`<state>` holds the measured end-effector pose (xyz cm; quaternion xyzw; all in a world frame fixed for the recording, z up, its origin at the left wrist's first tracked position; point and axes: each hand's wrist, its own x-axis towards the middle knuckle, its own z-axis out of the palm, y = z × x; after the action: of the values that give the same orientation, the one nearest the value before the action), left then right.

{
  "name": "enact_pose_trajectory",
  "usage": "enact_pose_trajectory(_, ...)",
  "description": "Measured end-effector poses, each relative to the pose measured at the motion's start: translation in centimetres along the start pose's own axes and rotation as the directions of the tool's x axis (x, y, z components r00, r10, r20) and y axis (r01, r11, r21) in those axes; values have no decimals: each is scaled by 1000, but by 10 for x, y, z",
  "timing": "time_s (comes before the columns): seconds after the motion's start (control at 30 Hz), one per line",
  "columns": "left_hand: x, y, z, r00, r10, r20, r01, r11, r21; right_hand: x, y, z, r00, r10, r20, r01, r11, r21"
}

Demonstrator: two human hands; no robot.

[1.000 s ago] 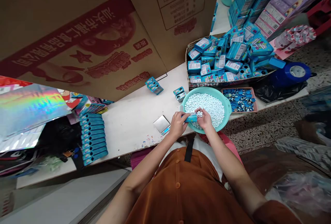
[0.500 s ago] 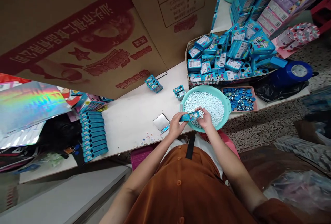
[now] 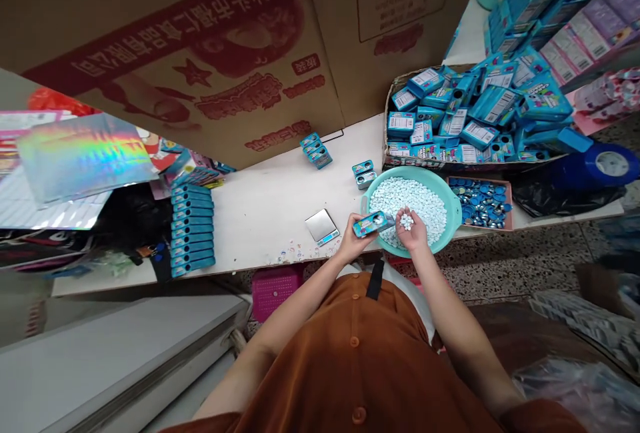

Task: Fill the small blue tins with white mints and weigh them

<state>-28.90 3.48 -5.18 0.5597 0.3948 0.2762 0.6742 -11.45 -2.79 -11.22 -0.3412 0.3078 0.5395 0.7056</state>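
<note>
In my left hand (image 3: 354, 241) is a small blue tin (image 3: 371, 224), gripped near the left rim of a turquoise basin (image 3: 453, 210). White pellets (image 3: 425, 203) fill the basin. Over them my right hand (image 3: 414, 232) lies palm up, its fingers closed around a small heap of pellets (image 3: 407, 221). A small scale (image 3: 323, 226) rests on the white table left of the basin. Several blue tins stand behind, some (image 3: 364, 174) by the basin and others (image 3: 317, 151) near the big carton.
Large carton (image 3: 210, 60) at the back. Carton of blue tins (image 3: 450, 113) behind the basin; tray of blue and silver lids (image 3: 483, 203) to its right. Stacked blue tins (image 3: 193, 230) at left, blue roll (image 3: 610, 166) at far right.
My right hand has moved away from the tin's end and now shows its palm with pellets. The tin is still in my left hand. The whole view has shifted.
</note>
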Motion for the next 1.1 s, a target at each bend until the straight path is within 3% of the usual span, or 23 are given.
enact_pose_trajectory(0.2,5,-10,-2,997,79,-4,-79,997,20,-4,-5,-5,1000,0,-15,-1,1000,-27)
enact_pose_trajectory(0.3,6,-9,-9,993,35,-115,-32,999,30,-7,-6,-3,999,-19,-32,18,1000,-21)
enact_pose_trajectory(0.43,14,-9,-45,936,12,-352,20,996,86,-11,-7,-3,998,-45,-47,44,999,-21)
enact_pose_trajectory(0.57,15,-8,-96,935,76,-347,33,954,297,-11,-8,-5,998,-45,-35,43,998,-40)
enact_pose_trajectory(0.67,8,-9,-124,891,139,-432,42,923,382,-11,-7,-6,998,-58,-36,56,996,-68)
enact_pose_trajectory(0.9,-16,-42,-154,854,110,-509,141,892,429,-15,-5,-4,996,-66,-62,59,992,-109)
enact_pose_trajectory(1.1,-21,-79,-171,865,45,-499,176,906,385,-19,-7,-5,991,-70,-112,56,990,-127)
